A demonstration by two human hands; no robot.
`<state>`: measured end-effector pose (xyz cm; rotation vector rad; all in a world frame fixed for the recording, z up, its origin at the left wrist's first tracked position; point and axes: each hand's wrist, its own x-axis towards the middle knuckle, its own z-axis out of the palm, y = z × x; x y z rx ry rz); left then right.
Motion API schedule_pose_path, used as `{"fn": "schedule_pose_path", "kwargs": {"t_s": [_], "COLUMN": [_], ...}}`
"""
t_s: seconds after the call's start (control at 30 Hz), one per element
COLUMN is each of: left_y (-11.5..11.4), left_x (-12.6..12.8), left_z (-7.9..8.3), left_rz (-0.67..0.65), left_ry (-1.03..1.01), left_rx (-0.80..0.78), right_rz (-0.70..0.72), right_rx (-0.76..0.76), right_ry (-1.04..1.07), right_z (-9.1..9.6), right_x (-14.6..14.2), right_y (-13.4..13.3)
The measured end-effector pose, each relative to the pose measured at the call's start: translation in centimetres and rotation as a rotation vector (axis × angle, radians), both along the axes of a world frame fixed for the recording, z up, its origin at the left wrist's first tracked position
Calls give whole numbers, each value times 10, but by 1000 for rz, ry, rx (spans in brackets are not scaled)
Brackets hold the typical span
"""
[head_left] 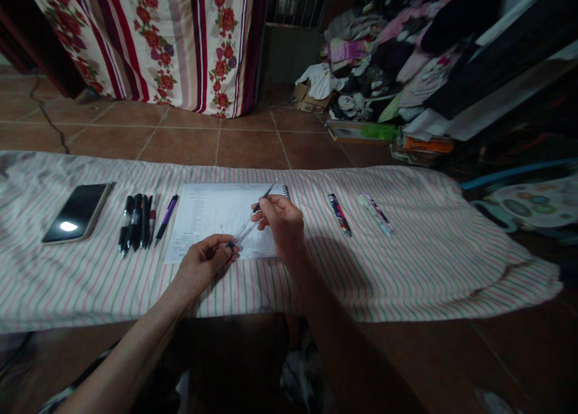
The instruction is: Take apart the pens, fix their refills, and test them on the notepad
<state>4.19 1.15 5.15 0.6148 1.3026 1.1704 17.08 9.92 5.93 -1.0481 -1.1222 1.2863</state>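
Observation:
A slim pen point(246, 228) with a clear barrel and a dark grip slants above a spiral-bound notebook point(189, 212). My left hand point(210, 256) is closed, its thumb and fingers pinching the pen's dark lower end. Higher up, my right hand point(283, 221) pinches the dark grip, and the thin point sticks out up and to the right. I cannot tell whether the barrel and grip are joined. Printed lines and faint marks cover the open page beneath both hands. A purple and black pen point(167, 220) lies just left of the notebook.
Further left on the striped cloth point(428, 269) are several dark pens point(135, 221) in a row and a phone point(77, 213). Right of the notebook lie a dark patterned pen point(339, 215) and a pastel pen point(377, 213). Clothes point(383, 59) are piled beyond the table, near a floral curtain point(180, 41).

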Motion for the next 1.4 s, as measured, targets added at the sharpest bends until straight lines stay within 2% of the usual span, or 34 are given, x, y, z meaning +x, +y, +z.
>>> {"fn": "schedule_pose_path", "kwargs": {"t_s": [0.27,0.67,0.97,1.1,1.4], "left_y": [0,1,0,0,1], "left_x": [0,-2,-2,-2,-3], "left_z": [1,4,4,5,2], "left_rz": [-4,-1,20,22,19], "left_ry": [3,12,-18,-27,-9], "left_rx": [20,58,89,83,89], "right_rz": [66,154,273,273,255], "right_rx": [10,94,76,66,71], "right_ry": [-46,-278,-239,-178,-192], "right_z": [-2,-1,-3,-5,-6], "right_x": [0,1,-3,-3,-1], "right_y": [-2,-9,-11,-9,-8]}}
